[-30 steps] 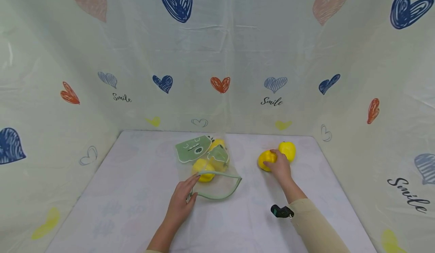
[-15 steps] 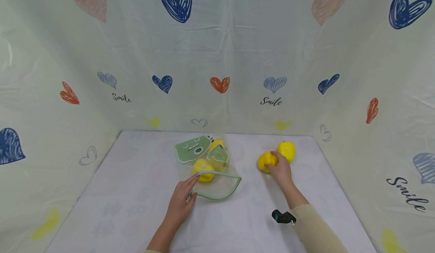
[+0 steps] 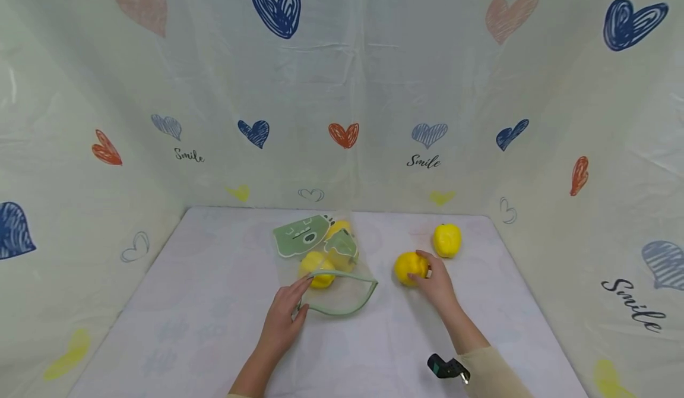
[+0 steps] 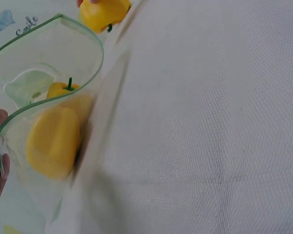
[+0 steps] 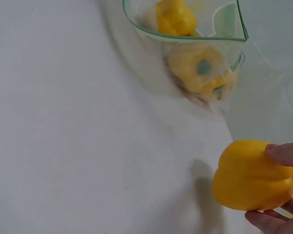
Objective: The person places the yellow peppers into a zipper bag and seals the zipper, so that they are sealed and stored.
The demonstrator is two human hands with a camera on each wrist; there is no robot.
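Note:
A clear zip bag [image 3: 342, 300] with a green-edged mouth lies on the table, its opening gaping toward me. Several yellow bell peppers [image 4: 56, 141] are inside it, partly covered by a green cartoon print. My left hand [image 3: 284, 315] pinches the left corner of the bag's mouth, near a white slider. To the right of the bag, my right hand [image 3: 438, 282] grips another yellow bell pepper [image 5: 254, 175] between thumb and fingers; the right wrist view shows its shadow apart from it, so it is off the table. One more yellow bell pepper [image 3: 446, 240] stands behind that hand.
A white cloth covers the table [image 3: 203, 303]. Curtains [image 3: 299, 89] printed with hearts and "Smile" enclose its back and sides. A black device [image 3: 447, 367] is attached at my right wrist, by the beige sleeve [image 3: 491, 374].
My right hand has lifted its bell pepper and drawn it nearer and left, away from the one behind. The left hand keeps its hold on the bag.

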